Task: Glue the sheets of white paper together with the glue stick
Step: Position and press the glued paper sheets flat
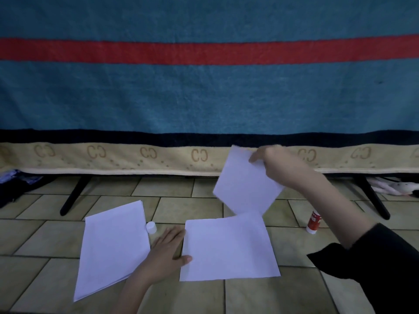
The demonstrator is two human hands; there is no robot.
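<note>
Right hand: raised above the floor, thumb and fingers pinched on the upper right edge of a white paper sheet held in the air.
Held sheet: hangs tilted below and to the left of the pinching fingers, one corner pointing down; that corner comes close to the far edge of the flat sheet, and whether they touch cannot be told.
Right sleeve: black, pushed back from the forearm.
Left hand: palm down on the floor tiles, fingers extended and lying close together, pointing away from the person.
Left thumb: spread out to the right, its tip resting on the left edge of the flat sheet.
Flat sheet: white, lying on the tiles directly right of the left fingers, their outer side running along its left edge.
Paper stack: several white sheets lying at an angle just left of the left hand, their edges fanned slightly at the far corner.
Glue cap: white, standing on the tiles just beyond the left fingertips, touching the right edge of the stack.
Glue stick: red label with a white base, uncapped, standing tilted on the tiles, well right of the flat sheet and below the raised right forearm.
Bed cover: teal with a red stripe and a beige patterned border, hanging beyond both hands.
Bed leg: black, slanted, far left of the fingers.
</note>
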